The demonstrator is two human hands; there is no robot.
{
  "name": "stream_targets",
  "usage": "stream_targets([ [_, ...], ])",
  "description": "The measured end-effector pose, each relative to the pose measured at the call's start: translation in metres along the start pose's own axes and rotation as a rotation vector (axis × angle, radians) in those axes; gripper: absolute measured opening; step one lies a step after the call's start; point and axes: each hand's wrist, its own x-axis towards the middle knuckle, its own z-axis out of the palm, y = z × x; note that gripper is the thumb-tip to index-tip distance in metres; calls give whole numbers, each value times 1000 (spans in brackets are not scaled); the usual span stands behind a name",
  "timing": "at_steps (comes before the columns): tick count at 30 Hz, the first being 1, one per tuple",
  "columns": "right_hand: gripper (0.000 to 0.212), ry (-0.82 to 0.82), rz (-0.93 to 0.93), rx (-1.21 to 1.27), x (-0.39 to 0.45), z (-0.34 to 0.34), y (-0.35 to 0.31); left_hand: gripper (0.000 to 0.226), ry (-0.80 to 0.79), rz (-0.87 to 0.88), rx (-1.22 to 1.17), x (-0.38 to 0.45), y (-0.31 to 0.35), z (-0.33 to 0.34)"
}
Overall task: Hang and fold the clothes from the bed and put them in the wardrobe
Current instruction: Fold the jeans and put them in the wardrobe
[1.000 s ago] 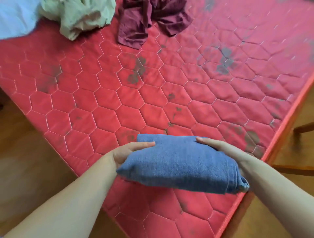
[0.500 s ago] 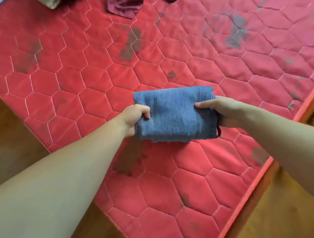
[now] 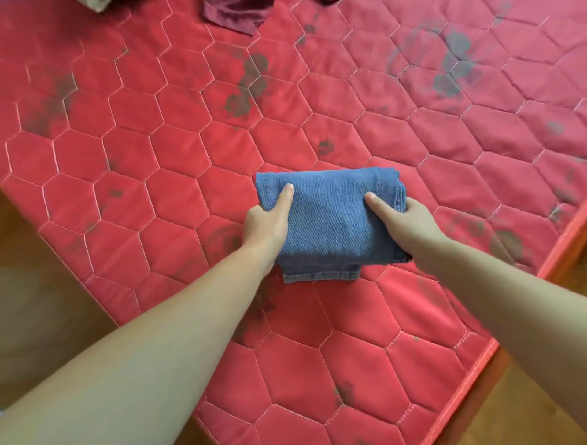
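A folded blue denim garment point(image 3: 330, 219) is held just above the red quilted mattress point(image 3: 158, 158), near its right corner. My left hand point(image 3: 268, 222) grips its left side, thumb on top and fingers hidden underneath. My right hand point(image 3: 405, 222) grips the right side the same way, with the thumb lying across the denim. A hem edge hangs out below the fold. A dark maroon garment point(image 3: 235, 14) lies crumpled at the top edge of the view.
A scrap of pale green cloth point(image 3: 98, 3) shows at the top left. The mattress carries dark stains. Wooden floor point(image 3: 41, 301) lies left of the bed and past its orange right edge point(image 3: 495, 368).
Both hands have carried the folded denim farther over the mattress and shifted their hold, so both thumbs now lie on top. The view tilted down, cutting off the other clothes.
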Motion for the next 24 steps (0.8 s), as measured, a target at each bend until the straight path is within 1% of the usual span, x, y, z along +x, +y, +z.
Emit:
stream_targets([
  [1,39,-25,58,88,-2,-1,-1,46,-45,-3,-67,0,-1,-1],
  [3,35,-157,194,237,-4,-7,-5,31,-253,-66,-193,1,-3,-9],
  [4,35,-247,249,270,-3,-11,-7,27,-369,-105,-218,2,-3,-16],
  [6,41,-406,316,268,-1,-16,-6,39,-528,-168,-162,7,-8,-27],
  [7,47,-460,328,209,-1,-18,-4,45,-552,-189,-106,10,-12,-29],
  [9,58,-504,326,-42,-2,-18,4,43,-530,-212,17,10,-17,-31],
  [10,60,-511,324,-144,-3,-18,8,39,-499,-226,82,9,-19,-31],
  [11,58,-517,328,-185,-5,-17,11,35,-477,-247,133,6,-20,-30],
  [13,49,-547,346,-143,-9,-16,13,28,-467,-283,164,1,-21,-28],
  [15,43,-573,372,-70,-11,-17,11,25,-491,-317,112,-1,-21,-29],
  [16,41,-584,390,-48,-11,-17,10,26,-507,-338,61,-2,-20,-29],
  [18,42,-600,437,-17,-12,-19,8,39,-527,-353,-44,-2,-18,-30],
  [19,41,-605,456,-8,-13,-19,7,46,-529,-349,-94,-3,-17,-31],
  [21,31,-614,458,43,-15,-20,2,51,-528,-312,-182,-3,-14,-32],
  [22,25,-599,454,88,-14,-21,-1,49,-522,-287,-217,-3,-10,-32],
  [23,25,-581,442,125,-14,-23,-6,45,-512,-260,-245,-4,-6,-33],
  [24,30,-573,418,148,-11,-25,-9,38,-503,-222,-270,-3,-1,-34],
])
